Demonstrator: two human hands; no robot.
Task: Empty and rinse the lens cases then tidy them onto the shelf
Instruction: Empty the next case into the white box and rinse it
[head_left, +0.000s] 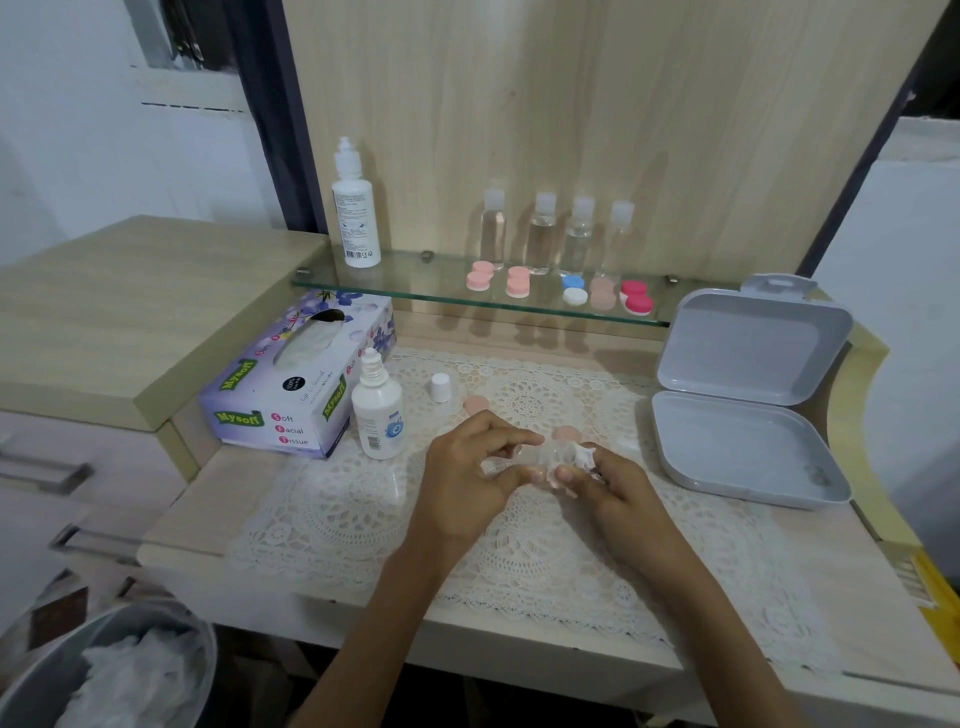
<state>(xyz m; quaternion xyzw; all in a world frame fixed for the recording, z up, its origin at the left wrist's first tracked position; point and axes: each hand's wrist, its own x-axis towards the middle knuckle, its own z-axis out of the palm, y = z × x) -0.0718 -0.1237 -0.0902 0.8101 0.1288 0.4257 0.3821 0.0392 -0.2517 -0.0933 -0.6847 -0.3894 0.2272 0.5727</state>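
A clear lens case (545, 457) with no caps on is held above the lace mat between both hands. My left hand (467, 478) pinches its left end. My right hand (608, 483) holds a scrap of white tissue (586, 457) against the case's right cup. Two peach caps (476, 404) (567, 434) lie on the mat just behind my hands. On the glass shelf (415, 291) stand several closed lens cases: pink (480, 275), coral (518, 282), blue and white (574, 291), peach (602, 293), red (638, 299).
An uncapped solution bottle (378, 410) stands left of my hands, its white cap (440, 387) behind them. A tissue box (306, 374) sits at the left, an open grey box (748, 400) at the right. A bin with used tissues (130, 670) is at the lower left.
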